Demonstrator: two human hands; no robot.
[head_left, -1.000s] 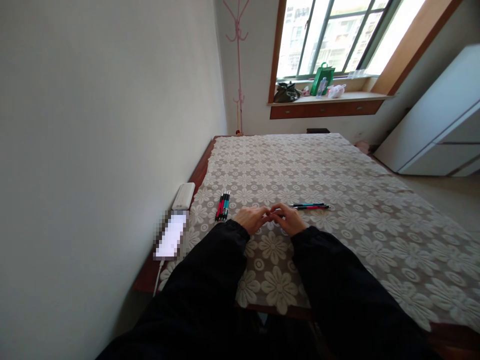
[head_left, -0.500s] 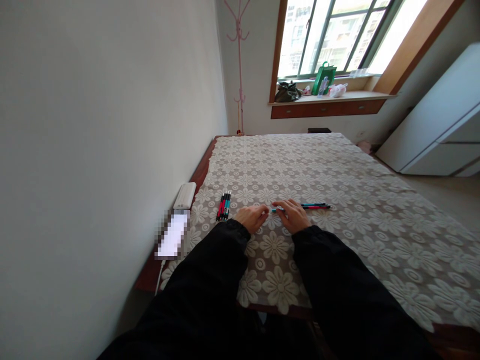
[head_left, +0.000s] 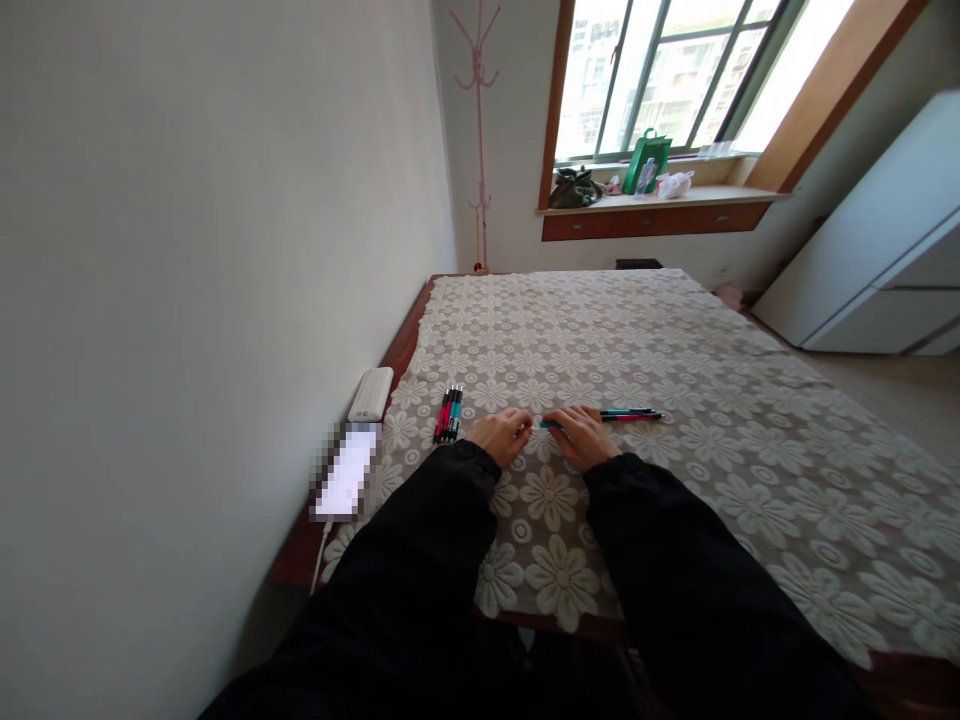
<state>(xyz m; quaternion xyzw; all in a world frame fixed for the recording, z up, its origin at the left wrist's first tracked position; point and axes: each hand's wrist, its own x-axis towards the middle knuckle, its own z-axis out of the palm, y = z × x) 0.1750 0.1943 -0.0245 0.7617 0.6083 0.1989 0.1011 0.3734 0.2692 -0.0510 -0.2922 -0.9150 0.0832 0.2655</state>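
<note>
A large table [head_left: 675, 330] covered with a beige lace cloth of white flower pattern [head_left: 637, 480] fills the middle of the view, its dark wooden edge running along a plain white wall at left. Two arms in black sleeves [head_left: 420, 570] reach forward over the near edge of the table.

The left hand [head_left: 501, 436] rests on the cloth with its fingers curled inward; whether its grip is on anything cannot be told. The right hand [head_left: 581, 437] lies just beside it, fingers pressed together on a thin teal pen [head_left: 551, 424], whose tip shows between the two hands, flat on the cloth.

Right of the right hand, two more slim pens, one teal and one red [head_left: 631, 413], lie side by side on the cloth, close to its fingers. Left of the left hand sits a tight bundle of red, teal and black pens [head_left: 448, 414], near but apart. At the table's left edge lie a white rectangular power bank [head_left: 370, 394] and a lit phone [head_left: 345, 483].
</note>
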